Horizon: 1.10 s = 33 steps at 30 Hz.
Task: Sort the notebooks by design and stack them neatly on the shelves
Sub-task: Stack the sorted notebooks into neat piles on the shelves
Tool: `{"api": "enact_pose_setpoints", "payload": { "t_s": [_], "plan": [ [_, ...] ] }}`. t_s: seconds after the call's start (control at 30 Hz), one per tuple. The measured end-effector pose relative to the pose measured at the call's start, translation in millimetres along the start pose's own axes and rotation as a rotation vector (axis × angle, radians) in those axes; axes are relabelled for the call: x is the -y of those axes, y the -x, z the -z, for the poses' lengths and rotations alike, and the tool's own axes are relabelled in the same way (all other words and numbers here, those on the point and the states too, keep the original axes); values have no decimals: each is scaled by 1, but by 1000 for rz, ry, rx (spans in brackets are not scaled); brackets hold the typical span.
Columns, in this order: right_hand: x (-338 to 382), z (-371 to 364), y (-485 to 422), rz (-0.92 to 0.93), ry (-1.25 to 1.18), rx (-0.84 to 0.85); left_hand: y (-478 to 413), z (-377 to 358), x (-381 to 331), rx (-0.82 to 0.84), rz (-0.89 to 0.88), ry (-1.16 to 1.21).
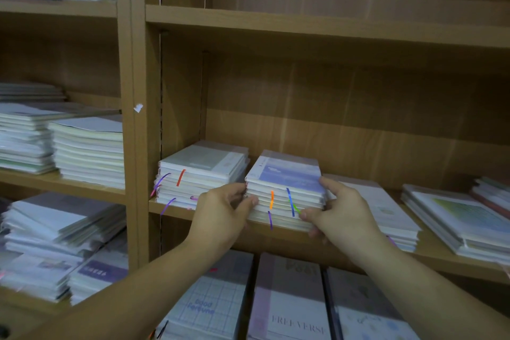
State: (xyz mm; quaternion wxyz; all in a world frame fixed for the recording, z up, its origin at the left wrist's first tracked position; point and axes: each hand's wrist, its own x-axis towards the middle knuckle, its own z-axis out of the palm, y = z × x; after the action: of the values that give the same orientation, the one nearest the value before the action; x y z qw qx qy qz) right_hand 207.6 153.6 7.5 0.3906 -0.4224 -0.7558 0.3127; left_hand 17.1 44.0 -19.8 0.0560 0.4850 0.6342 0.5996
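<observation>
While squaring edges, probably: gripping purple-cover notebook stack [287,188] with left hand [223,208] curled on its left side and right hand [340,211] curled on its right corner. Resting on middle shelf [436,254], just beside grey-cover stack [198,171], kept apart likely for separate designs.
</observation>
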Motion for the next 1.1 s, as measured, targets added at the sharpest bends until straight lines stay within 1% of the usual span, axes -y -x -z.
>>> {"api": "enact_pose_setpoints", "payload": {
  "t_s": [0.1, 0.23, 0.3, 0.4, 0.53, 0.6, 0.67, 0.73, 0.83, 0.93, 1.0, 1.1],
  "plan": [
    [3, 1, 4, 66, 162, -4, 4, 0, 6, 45, -96, -99],
    [11, 1, 6, 110, 353, -24, 5, -1, 9, 2, -115, -169],
    [10, 1, 7, 106, 419, 1, 7, -1, 8, 8, -135, -212],
    [10, 10, 10, 126, 392, 38, 13, 4, 6, 20, -146, -231],
    [17, 31, 10, 164, 328, 47, 29, 12, 3, -73, -222, -241],
    [23, 39, 10, 166, 306, 24, 37, 10, -7, -71, -260, -230],
    [27, 48, 12, 169, 327, 24, 43, -1, -24, -17, -246, -180],
    [28, 61, 16, 207, 406, 2, 47, -17, -42, 57, -232, -138],
    [22, 93, 25, 239, 540, -6, 48, -48, -67, 146, -256, -144],
    [-5, 139, 31, 265, 718, -42, 53, -95, -91, 256, -277, -135],
    [-29, 174, 36, 266, 778, -97, 59, -134, -107, 336, -294, -100],
    [-70, 226, 42, 167, 817, -158, 68, -190, -129, 467, -257, -47]
  ]
}}
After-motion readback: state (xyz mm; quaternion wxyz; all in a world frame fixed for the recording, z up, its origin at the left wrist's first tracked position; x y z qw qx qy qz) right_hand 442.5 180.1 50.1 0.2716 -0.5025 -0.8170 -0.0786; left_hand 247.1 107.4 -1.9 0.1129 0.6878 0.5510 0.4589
